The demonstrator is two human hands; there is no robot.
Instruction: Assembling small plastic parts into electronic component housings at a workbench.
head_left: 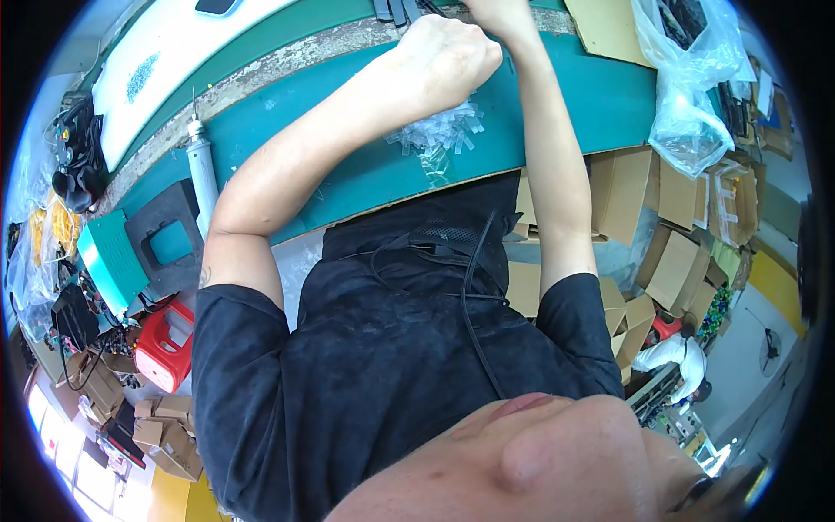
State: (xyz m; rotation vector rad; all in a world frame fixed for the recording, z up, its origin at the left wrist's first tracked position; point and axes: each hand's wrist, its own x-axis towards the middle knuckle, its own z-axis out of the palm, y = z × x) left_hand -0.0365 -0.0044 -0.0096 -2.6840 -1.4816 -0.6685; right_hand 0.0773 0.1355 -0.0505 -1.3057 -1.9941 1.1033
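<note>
We see our left elbow bent at the left of the frame, the forearm slanting up to the left hand (452,61) at top centre, its fingers curled into a fist; we cannot tell whether it grips anything. Our right arm rises nearly straight to the right hand (501,12), cut by the upper edge, so its grasp is unclear. Black strips (397,11) lie just beside our left fist, and clear strips (442,132) sit heaped below it on the table (600,109).
</note>
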